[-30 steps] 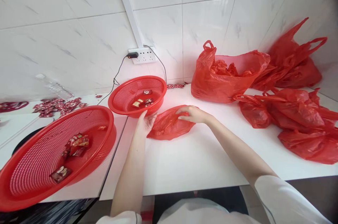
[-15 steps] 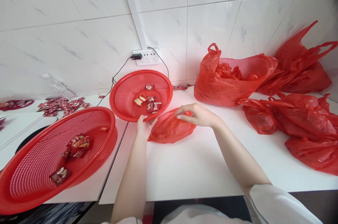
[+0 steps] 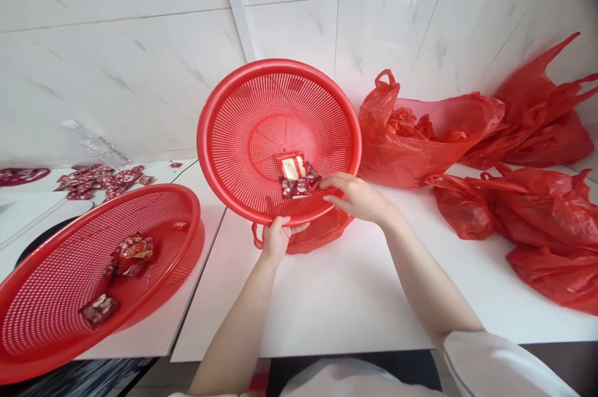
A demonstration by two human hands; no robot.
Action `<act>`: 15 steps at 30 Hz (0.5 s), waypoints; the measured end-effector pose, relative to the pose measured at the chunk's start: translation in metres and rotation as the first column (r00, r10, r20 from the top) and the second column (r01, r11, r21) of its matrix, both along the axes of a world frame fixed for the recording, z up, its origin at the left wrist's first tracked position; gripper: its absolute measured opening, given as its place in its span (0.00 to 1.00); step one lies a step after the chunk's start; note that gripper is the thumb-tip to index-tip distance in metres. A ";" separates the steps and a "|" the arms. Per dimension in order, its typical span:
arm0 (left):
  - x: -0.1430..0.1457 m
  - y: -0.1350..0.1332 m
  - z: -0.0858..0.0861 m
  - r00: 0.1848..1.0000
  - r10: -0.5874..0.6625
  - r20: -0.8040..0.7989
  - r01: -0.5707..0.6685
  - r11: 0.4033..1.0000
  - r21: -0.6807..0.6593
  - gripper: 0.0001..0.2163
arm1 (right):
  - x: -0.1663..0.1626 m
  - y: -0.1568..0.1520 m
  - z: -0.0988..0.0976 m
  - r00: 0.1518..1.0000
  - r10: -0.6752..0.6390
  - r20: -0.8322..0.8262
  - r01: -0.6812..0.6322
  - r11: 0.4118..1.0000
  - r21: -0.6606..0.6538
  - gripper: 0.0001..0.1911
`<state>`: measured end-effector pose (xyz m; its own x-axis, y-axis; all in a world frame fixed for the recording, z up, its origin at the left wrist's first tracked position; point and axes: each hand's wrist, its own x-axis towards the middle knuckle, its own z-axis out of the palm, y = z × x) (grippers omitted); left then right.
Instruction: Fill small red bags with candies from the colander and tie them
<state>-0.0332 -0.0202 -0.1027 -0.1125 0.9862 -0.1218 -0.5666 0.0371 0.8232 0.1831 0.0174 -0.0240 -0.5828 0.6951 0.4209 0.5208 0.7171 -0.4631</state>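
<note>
A round red mesh plastic basket [image 3: 233, 135] is tipped up toward me, its near rim held by my left hand [image 3: 278, 236], thumb over the edge. Low in the basket lie several small wrapped snack packets [image 3: 295, 188], one of them with a cream-coloured middle [image 3: 293, 166]. My right hand [image 3: 357, 197] reaches over the basket's right rim, fingers stretched beside the packets and apart from the thumb, with nothing visible in them. Under the tilted basket a red plastic bag [image 3: 322, 236] lies on the white table, mostly covered by it.
At left stands a larger red mesh basket [image 3: 191, 197] holding a few packets [image 3: 133, 253]. Behind it are a pile of small red packets [image 3: 100, 182] and a clear bottle [image 3: 100, 144]. Red plastic bags [image 3: 420, 160] line the right, some piled nearer [image 3: 537, 216]. A tiled wall closes the back.
My left hand has raised and tilted the basket, moving it right over the red bag. The packets slid together toward its near side. My right hand moved from the bag to the packets.
</note>
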 end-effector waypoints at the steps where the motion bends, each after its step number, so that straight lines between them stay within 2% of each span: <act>1: 0.002 -0.001 -0.001 1.000 -0.021 -0.001 0.021 1.000 -0.001 0.17 | -0.001 0.002 -0.004 0.999 -0.043 0.019 0.043 0.999 0.016 0.13; 4: 0.006 -0.004 -0.003 0.998 -0.062 -0.013 0.062 0.998 -0.003 0.19 | -0.007 0.007 -0.014 0.976 -0.191 0.103 0.183 0.980 0.083 0.18; 6: 0.008 -0.006 -0.004 0.997 -0.069 -0.030 0.069 0.998 0.008 0.21 | -0.011 0.008 -0.020 0.960 -0.210 0.183 0.197 0.977 0.088 0.21; 9: 0.009 -0.006 -0.003 0.997 -0.061 -0.054 0.062 0.998 0.014 0.22 | -0.016 0.008 -0.025 0.953 -0.058 0.296 0.065 0.998 -0.013 0.23; 11: 0.007 -0.005 -0.002 0.997 -0.051 -0.062 0.051 0.999 0.009 0.22 | -0.018 0.007 -0.026 0.948 0.025 0.318 -0.006 0.998 -0.063 0.20; 15: 0.000 0.001 0.002 0.998 0.034 -0.054 -0.034 0.999 0.008 0.19 | -0.019 0.006 -0.023 0.971 0.129 0.201 -0.098 0.983 -0.157 0.11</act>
<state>-0.0332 -0.0195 -0.1010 -0.1522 0.9824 -0.1082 -0.5224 0.0129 0.8526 0.1638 0.0235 -0.0472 -0.7259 0.6636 0.1807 0.5362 0.7106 -0.4555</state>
